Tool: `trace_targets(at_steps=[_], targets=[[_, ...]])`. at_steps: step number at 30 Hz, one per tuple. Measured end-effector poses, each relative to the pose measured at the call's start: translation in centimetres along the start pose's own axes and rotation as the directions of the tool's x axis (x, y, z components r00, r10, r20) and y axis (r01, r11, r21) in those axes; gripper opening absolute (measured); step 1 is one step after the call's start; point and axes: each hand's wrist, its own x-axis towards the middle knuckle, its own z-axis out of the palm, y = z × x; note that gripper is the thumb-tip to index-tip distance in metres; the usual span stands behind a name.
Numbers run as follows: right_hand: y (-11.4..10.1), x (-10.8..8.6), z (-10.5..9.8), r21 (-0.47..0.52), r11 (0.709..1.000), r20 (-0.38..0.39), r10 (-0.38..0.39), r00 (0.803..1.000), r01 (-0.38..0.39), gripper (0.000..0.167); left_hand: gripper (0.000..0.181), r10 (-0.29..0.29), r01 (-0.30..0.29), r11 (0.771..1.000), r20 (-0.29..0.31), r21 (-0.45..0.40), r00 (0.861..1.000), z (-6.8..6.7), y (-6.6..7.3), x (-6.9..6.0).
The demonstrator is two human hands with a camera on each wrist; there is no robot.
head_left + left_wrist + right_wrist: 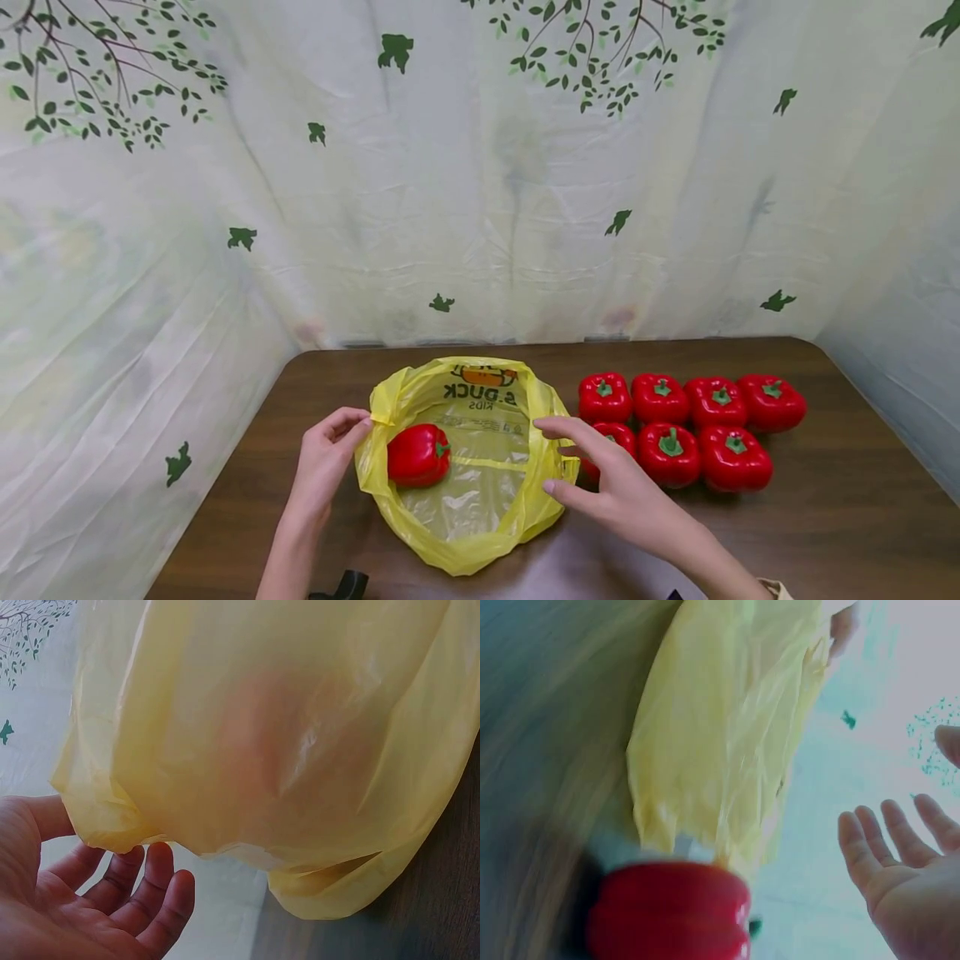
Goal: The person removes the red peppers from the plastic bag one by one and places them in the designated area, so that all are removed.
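Observation:
A yellow plastic bag (468, 554) stands wide open on the table, and one red bell pepper (417, 456) lies inside at its left. My left hand (330, 450) pinches the bag's left rim between thumb and fingers; in the left wrist view the pepper shows faintly through the plastic. Over the bag's right rim, my right hand (607, 483) hangs with fingers spread and holds nothing. The right wrist view shows that hand (907, 877) apart from the bag, with a red bell pepper (671, 911) on the table beside the bag.
Several red bell peppers (669, 455) stand in two rows to the right of the bag, stems up; one is partly hidden by my right hand. A black object (350, 586) sits at the near edge. Behind the wooden table (840, 467) hangs a leaf-printed curtain (480, 208).

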Motion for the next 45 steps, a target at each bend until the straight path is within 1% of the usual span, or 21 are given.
trace_targets(at_steps=[3,5,11,15,22,25,29,33,38,42,45], targets=[[-0.1,0.7,1.0,0.049,0.998,0.019,0.026,0.999,-0.027,0.055,0.027,0.001,-0.001,1.000,0.000,-0.003,1.000,0.0,0.1,0.0],[-0.2,1.2,1.6,0.056,0.998,0.033,0.035,0.999,-0.037,0.054,0.027,0.001,-0.001,1.000,-0.002,-0.002,1.000,-0.1,0.1,0.0],[-0.9,3.4,3.0,0.076,0.996,0.122,0.045,0.991,-0.054,0.054,0.026,0.002,-0.002,1.000,-0.006,0.002,1.000,-0.1,0.1,-0.1],[-1.6,5.0,3.7,0.022,0.998,0.180,0.050,0.982,-0.055,0.055,0.026,0.011,-0.011,1.000,-0.007,0.001,1.000,-0.1,0.1,-0.1],[-2.3,7.7,4.7,-0.111,0.994,0.259,0.035,0.965,-0.007,0.057,0.027,0.021,-0.021,1.000,-0.004,-0.004,1.000,-0.2,0.1,-0.1],[-2.6,8.9,5.1,-0.168,0.986,0.298,0.053,0.953,-0.002,0.057,0.028,0.018,-0.018,1.000,-0.002,-0.002,1.000,-0.2,0.1,0.0],[-2.9,10.8,5.7,-0.245,0.969,0.352,0.114,0.929,-0.026,0.059,0.028,0.015,-0.015,1.000,0.000,0.002,1.000,-0.3,0.1,0.0],[-2.9,12.6,6.4,-0.282,0.959,0.398,0.148,0.905,-0.033,0.059,0.028,0.015,-0.015,1.000,0.000,0.005,1.000,-0.3,0.0,0.0],[-1.6,14.1,7.6,-0.280,0.959,0.435,0.161,0.886,-0.037,0.059,0.028,0.016,-0.016,1.000,0.005,0.002,1.000,-0.2,0.0,0.1],[-0.4,14.6,8.6,-0.246,0.967,0.447,0.173,0.878,-0.065,0.063,0.028,0.017,-0.017,1.000,0.005,-0.001,1.000,-0.2,0.0,0.1],[0.4,14.8,9.3,-0.225,0.970,0.462,0.187,0.867,-0.089,0.067,0.028,0.015,-0.015,1.000,0.002,-0.001,1.000,-0.2,0.0,0.0]])
